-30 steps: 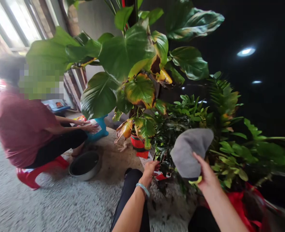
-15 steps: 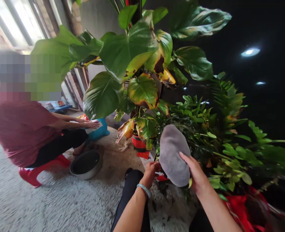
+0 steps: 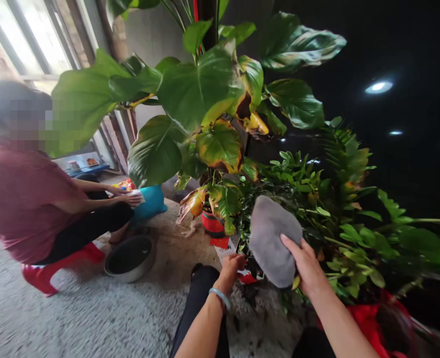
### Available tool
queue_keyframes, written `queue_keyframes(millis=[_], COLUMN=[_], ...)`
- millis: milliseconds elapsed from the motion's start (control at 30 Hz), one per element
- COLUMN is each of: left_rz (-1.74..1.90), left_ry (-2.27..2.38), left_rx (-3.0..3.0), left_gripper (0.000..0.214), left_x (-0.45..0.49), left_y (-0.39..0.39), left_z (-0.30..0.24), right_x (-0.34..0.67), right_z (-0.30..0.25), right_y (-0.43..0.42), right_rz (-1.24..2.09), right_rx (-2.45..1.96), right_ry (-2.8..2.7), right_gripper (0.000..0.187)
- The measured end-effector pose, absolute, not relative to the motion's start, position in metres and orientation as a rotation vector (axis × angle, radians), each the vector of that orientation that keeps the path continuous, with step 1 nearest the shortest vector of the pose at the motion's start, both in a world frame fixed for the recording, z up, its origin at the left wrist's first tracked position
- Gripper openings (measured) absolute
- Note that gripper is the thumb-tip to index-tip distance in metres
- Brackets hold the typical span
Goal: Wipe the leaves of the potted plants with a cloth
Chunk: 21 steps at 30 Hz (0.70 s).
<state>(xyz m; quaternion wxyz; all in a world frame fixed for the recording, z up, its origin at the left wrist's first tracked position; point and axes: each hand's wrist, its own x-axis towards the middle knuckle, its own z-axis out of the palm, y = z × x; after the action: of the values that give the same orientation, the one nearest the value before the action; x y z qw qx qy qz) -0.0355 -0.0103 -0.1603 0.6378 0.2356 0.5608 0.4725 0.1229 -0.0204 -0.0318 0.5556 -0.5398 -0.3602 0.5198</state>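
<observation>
A grey, fuzzy oval pad [image 3: 274, 238], shaped somewhat like a slipper, is pinched at its right edge by my right hand [image 3: 307, 263], thumb on the face toward me. Its broad side is tilted up in front of the green plants. My left hand [image 3: 232, 268], a pale bracelet [image 3: 220, 297] on its wrist, is just left of the pad and apart from it. Its fingers are curled together, and what they hold, if anything, is hidden. Behind that hand lies a red and white printed paper [image 3: 223, 247] on the ground.
To the left a person in a pink shirt [image 3: 22, 199] sits on a red stool [image 3: 44, 273], hands on white material over a blue bag-like thing [image 3: 151, 201]. A grey basin [image 3: 130, 258] stands on the floor. Large-leaved potted plants [image 3: 201, 89] fill the front; a red bag [image 3: 369, 323] lies right.
My right hand has turned the grey pad, so it looks wider, and shifted slightly right. The other person's hands have drawn back a little to the left.
</observation>
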Motion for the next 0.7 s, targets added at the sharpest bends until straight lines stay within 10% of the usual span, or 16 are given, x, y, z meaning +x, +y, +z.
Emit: queue_keyframes(millis=[233,533,700], left_rz=[1.125,1.112,1.158], left_ry=[1.279,1.083,1.092], left_rx=[0.533,0.520,0.506], left_gripper=[0.019,0.045,0.056], left_x=[-0.033,-0.033,-0.026], left_y=[-0.010,-0.029,-0.054], left_z=[-0.155,-0.140,-0.127], right_x=[0.129,0.125,0.126], right_z=[-0.113,-0.038,-0.062], right_y=[-0.051,-0.025,-0.030], right_rz=[1.419,0.899,1.476], right_rx=[-1.487,-1.294,-1.293], right_ry=[-0.792,-0.953,-0.667], right_gripper=[0.036,0.033,0.029])
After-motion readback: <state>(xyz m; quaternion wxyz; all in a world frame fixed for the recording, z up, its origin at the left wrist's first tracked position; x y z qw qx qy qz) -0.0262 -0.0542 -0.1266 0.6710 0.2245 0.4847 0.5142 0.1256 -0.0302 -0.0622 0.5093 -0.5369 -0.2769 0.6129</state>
